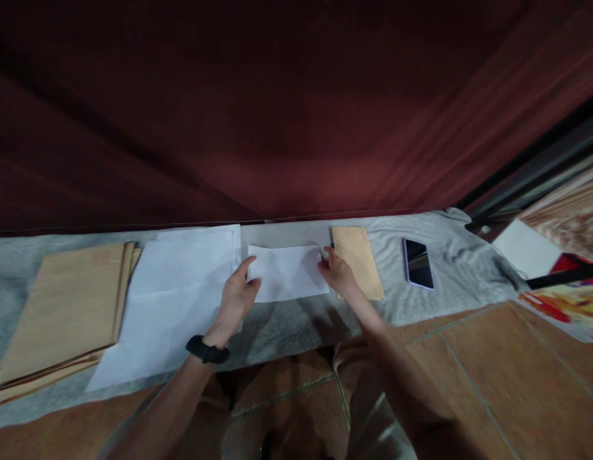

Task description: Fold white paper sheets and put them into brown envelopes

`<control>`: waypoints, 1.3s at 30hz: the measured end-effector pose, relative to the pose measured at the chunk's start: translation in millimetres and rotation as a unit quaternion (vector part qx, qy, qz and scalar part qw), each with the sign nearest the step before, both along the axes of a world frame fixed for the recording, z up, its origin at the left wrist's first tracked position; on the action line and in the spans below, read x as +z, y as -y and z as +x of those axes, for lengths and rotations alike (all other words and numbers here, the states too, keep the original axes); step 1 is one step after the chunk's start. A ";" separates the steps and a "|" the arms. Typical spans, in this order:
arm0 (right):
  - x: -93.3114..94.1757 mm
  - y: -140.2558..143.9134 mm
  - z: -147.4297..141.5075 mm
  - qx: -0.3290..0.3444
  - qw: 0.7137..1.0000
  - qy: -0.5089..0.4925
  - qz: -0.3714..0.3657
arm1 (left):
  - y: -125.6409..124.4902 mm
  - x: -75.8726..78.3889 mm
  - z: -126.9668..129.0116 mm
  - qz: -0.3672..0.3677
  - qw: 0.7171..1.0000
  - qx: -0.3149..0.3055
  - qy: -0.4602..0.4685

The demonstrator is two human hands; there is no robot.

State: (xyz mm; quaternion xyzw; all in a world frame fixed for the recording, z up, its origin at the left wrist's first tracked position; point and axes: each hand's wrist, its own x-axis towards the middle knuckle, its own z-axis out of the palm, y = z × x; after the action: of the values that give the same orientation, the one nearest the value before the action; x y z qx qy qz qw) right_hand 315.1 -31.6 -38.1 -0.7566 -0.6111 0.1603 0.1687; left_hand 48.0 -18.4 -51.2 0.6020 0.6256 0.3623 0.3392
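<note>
A white sheet of paper (287, 275), narrow and apparently folded, lies in front of me with its long side running left to right. At its left edge is my left hand (238, 291), thumb and forefinger closed on the paper; a black band (207, 350) circles that wrist. My right hand (338, 273) grips the right edge, its fingertips partly hidden. Just beyond that hand lies a small brown envelope (361, 259). Larger white sheets (176, 287) with a crease across them spread out to the left of my left hand.
A stack of large brown envelopes (71, 300) rests at the far left. On the right, a phone (418, 263) lies on the grey cloth (392, 233). A dark red curtain (296, 128) hangs behind. Brown floor tiles (488, 358) show in front, with colourful printed material (572, 306) at far right.
</note>
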 end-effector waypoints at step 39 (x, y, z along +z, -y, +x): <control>-36.8 21.2 -57.8 0.190 0.964 0.145 0.120 | 40.2 -27.4 56.1 0.163 0.909 -0.107 -0.369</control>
State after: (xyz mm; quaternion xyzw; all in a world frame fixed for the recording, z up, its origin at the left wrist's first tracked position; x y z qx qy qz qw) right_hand 257.3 -52.7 -74.9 -0.6156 -0.7765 0.0038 0.1343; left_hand 104.1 -58.6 -78.7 0.8028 0.5703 0.1729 0.0179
